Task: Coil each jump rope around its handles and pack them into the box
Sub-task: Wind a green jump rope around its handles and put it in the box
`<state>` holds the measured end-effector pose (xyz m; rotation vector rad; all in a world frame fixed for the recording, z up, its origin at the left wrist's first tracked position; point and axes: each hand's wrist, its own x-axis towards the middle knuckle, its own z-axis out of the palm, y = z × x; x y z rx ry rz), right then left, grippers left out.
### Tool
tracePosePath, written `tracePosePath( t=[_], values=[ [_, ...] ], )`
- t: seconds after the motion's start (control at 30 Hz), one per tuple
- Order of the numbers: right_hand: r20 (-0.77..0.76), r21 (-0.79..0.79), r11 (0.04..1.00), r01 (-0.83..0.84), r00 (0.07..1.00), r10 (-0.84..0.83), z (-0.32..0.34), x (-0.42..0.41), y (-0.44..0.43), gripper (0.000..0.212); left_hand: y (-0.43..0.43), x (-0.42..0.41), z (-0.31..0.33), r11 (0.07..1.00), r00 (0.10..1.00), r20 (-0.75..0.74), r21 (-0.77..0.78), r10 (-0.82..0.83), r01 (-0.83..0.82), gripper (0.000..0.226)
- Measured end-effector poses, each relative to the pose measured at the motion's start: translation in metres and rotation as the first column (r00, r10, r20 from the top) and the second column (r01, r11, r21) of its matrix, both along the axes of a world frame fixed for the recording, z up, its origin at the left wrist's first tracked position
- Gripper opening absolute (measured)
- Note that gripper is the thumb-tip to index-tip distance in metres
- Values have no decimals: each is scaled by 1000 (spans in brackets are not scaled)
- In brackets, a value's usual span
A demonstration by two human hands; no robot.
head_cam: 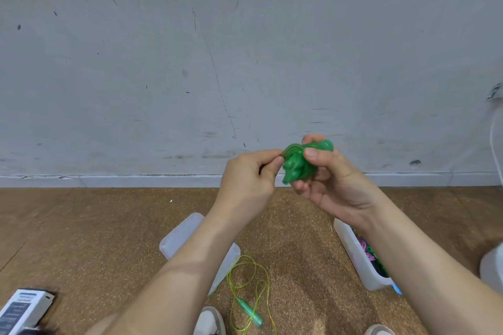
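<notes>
the right hand (334,185) is curled round the green jump rope (298,164), thumb pressed over its paired handles. the left hand (245,182) pinches a loop of cord at the bundle's left edge. the handles' long axis tilts from lower left up to the right. the bundle is held above and left of the box (356,255), which lies under the right forearm, so the right hand looks nearer for dropping it in. a loose yellow-green rope (250,280) lies left of the box, a clear lid (177,236) further left.
</notes>
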<state>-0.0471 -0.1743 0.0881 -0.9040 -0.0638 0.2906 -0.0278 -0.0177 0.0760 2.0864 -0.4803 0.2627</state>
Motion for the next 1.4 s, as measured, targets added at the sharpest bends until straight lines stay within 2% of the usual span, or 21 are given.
tracePosePath(
  t=[0.13,0.23,0.3,0.37,0.43,0.53,0.6,0.67,0.77,0.87,1.0,1.07,1.2,1.3,1.4],
  values=[
    [-49,48,985,163,986,-161,2,1,3,30,-14,-10,-1,945,969,246,316,7,-87,22],
    [-42,4,983,184,982,-184,4,1,4,25,-18,-14,-4,838,959,284,517,25,-175,44],
    [-49,-26,978,209,977,-210,3,2,3,24,-16,-16,-3,758,927,374,606,-4,-241,52],
    [-51,-65,966,250,966,-253,1,3,4,20,-17,-15,-6,707,892,449,644,-42,-291,48],
    [-67,-83,944,321,943,-326,-1,5,5,17,-22,-15,-15,697,844,532,630,-67,-342,43],
    [-108,-107,898,428,892,-438,-4,8,2,18,-27,-22,-18,741,811,580,578,-78,-342,41],
    [-112,-131,876,464,871,-478,-4,10,2,16,-26,-23,-15,795,789,609,519,-87,-314,24],
    [-92,-153,862,483,862,-499,-6,11,4,14,-24,-22,-9,866,808,585,438,-70,-242,7],
    [-33,-158,851,501,858,-512,-7,9,11,13,-24,-22,0,990,940,342,124,21,-67,6],
    [-11,-125,843,524,849,-529,-7,8,13,13,-25,-21,0,996,998,56,-85,30,-25,22],
    [-13,-129,837,533,843,-538,-6,8,15,26,-21,-16,0,986,997,1,-148,-80,79,36],
    [-41,-120,845,522,847,-529,-6,7,16,32,-17,-14,1,987,993,49,-116,-106,111,31],
    [-86,-105,868,485,865,-494,-5,5,19,23,-11,-10,-2,989,940,316,106,-133,105,24],
    [-143,-31,876,481,865,-480,-5,3,20,13,-12,-6,-8,974,846,518,227,-125,5,28],
    [-175,69,880,471,874,-454,-5,4,22,12,-17,-6,-12,958,753,653,257,-75,-128,27]
  ],
)
